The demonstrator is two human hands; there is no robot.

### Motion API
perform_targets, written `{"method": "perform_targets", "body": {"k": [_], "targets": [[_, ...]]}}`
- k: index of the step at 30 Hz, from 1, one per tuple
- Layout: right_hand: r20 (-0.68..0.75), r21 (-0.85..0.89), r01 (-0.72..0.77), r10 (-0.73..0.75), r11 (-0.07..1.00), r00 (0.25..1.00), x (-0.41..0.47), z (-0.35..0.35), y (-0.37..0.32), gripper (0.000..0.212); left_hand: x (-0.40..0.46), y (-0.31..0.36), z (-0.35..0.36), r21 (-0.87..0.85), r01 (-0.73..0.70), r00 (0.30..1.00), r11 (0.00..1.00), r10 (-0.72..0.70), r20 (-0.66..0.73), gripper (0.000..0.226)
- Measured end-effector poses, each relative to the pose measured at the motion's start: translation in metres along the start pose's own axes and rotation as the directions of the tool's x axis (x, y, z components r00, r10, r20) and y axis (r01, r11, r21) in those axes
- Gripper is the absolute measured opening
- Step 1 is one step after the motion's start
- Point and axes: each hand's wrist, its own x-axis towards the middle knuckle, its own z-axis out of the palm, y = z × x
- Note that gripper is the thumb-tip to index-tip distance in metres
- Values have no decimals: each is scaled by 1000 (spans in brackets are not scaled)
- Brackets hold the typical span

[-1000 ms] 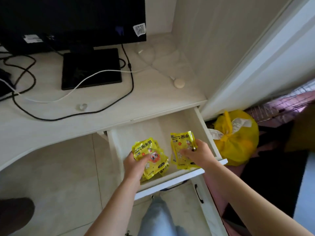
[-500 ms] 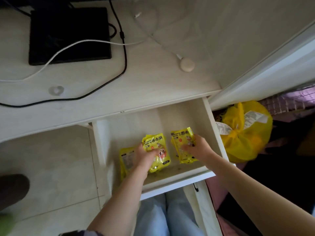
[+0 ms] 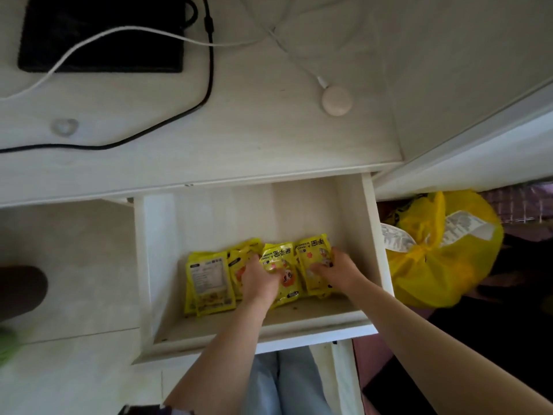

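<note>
Drawer (image 3: pixel 374 235) is sticking out open from under the desk (image 3: pixel 269 139). Yellow packets (image 3: pixel 239 262) are lying inside it in a row, close to the front wall, touching and partly covering each other. The left packet (image 3: pixel 209 283) is showing its back with the white label.

Both hands are reaching down into the drawer. The left hand (image 3: pixel 258 278) is resting on the row, with its thumb lying on the middle packet (image 3: pixel 278 256). Its fingers are curling down out of sight, so I cannot tell if it is gripping. The right hand (image 3: pixel 338 272) is holding the right packet (image 3: pixel 314 250), with its fingers curling over the front. The two hands are sitting close together but are not touching.

On the desk, a black cable (image 3: pixel 209 70) and a white cable (image 3: pixel 197 41) are running past a black stand (image 3: pixel 98 34). A round puck (image 3: pixel 336 101) is sitting near the wall. A yellow bag (image 3: pixel 443 265) is sitting on the floor, just right of the drawer. Blue jeans (image 3: pixel 287 384) are showing below the drawer front.
</note>
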Motion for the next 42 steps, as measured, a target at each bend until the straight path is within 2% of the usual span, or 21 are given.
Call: {"method": "perform_targets", "body": {"k": [3,12,15,17,21,25,32,36,42], "targets": [[3,-27,-12,12,1000,1000,3,1,3,40,-2,-1,1,3,4,1000,1000,-4,6,65],[-3,-248,37,-39,968,999,-4,-6,2,33,-21,5,-9,192,-117,993,975,120,-4,58],[-6,-294,78,-84,953,996,-18,-15,-5,43,-32,5,-24,217,-155,987,964,161,-11,53],[3,-311,129,-135,941,991,-30,-19,-13,50,-39,3,-36,175,-167,985,970,173,-23,49],[36,-346,230,-233,909,972,-59,-22,-36,45,-58,0,-63,47,-164,981,985,168,-98,37],[80,-404,397,-401,824,913,-92,-8,-69,41,-87,-10,-93,-31,-191,962,981,181,-204,29],[248,-381,623,-574,683,780,-145,51,-132,34,-133,-49,-152,-177,-183,908,967,97,-407,25],[363,-395,738,-646,547,672,-181,94,-164,34,-160,-81,-193,-217,-177,841,960,33,-539,25],[514,-408,857,-696,315,501,-242,176,-194,28,-198,-146,-259,-178,-163,691,970,-17,-723,24]]}}
